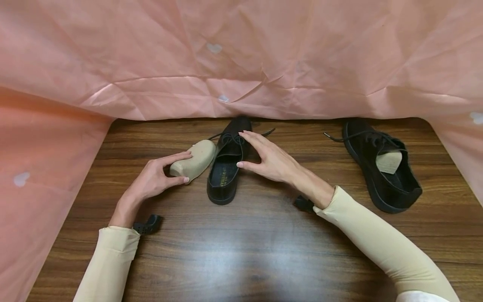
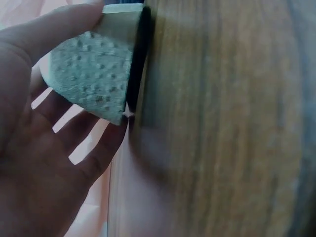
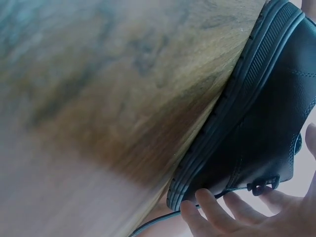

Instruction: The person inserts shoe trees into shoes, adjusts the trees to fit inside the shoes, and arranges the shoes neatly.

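Left of centre in the head view: pale block (image 1: 198,159), rounded, flat dimpled end showing in the left-wrist view. Left hand (image 1: 160,176) grasps it, thumb on one edge, fingers along the other. Block lies at the left flank of the middle shoe (image 1: 225,167); touching or just beside, cannot tell. Right hand (image 1: 273,161) at the shoe's right side, fingers extended by the laces, not clasped round it; how firmly it presses, cannot tell.

Risks, as judged: rounded block, edge hold; uneven pressure could make it twist or slip out. Shoe not firmly gripped, so a shove from the block might skid it over the glossy table (image 1: 226,272). Loose lace (image 1: 215,136) pokes out near the block's upper end; could be pinned beneath or dragged.

Containers: middle shoe's opening shows its lettered insole, no block visible; toe hidden. Far right of frame, second shoe (image 1: 364,167) contains a similar pale insert (image 1: 389,162), lodged below the laces, heel part bare.
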The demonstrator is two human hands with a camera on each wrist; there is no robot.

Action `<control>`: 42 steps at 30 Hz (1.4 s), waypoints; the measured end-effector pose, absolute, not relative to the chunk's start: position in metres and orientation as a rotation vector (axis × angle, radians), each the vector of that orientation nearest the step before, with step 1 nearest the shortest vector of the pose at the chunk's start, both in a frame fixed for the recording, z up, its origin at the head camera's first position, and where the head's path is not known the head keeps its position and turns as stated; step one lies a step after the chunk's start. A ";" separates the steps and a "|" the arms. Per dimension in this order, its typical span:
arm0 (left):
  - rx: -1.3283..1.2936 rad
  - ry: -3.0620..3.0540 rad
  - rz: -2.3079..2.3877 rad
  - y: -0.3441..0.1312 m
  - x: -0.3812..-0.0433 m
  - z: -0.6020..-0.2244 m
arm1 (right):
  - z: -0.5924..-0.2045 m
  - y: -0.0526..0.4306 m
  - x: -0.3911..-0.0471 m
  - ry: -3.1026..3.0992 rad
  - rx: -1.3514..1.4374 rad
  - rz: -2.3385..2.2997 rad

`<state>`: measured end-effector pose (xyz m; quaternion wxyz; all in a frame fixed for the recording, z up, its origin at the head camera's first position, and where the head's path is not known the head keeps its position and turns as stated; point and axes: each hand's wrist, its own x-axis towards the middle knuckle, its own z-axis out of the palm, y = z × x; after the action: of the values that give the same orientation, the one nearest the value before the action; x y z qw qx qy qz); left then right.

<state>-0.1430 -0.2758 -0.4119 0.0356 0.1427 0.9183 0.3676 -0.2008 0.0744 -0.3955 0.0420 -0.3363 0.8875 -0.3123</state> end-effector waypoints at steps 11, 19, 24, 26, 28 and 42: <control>0.427 2.871 1.169 -0.271 -0.142 -0.412 | -0.397 0.074 -0.198 2.711 -1.011 -0.979; 0.401 2.862 1.237 -0.268 -0.142 -0.412 | -0.395 0.074 -0.198 2.719 -1.002 -0.978; 0.379 2.827 1.311 -0.263 -0.143 -0.407 | -0.393 0.073 -0.198 2.732 -0.976 -0.972; 0.375 2.825 1.324 -0.262 -0.143 -0.407 | -0.393 0.072 -0.198 2.742 -0.968 -0.966; 0.370 2.823 1.341 -0.261 -0.142 -0.408 | -0.393 0.071 -0.198 2.756 -0.958 -0.960; 0.292 2.918 1.322 -0.256 -0.136 -0.406 | -0.390 0.065 -0.200 2.824 -0.944 -0.927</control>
<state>-0.1364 -0.2560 -0.4063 -0.0376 0.0907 0.9064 0.4108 -0.2002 0.0649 -0.3903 0.0115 -0.3026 0.9055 -0.2973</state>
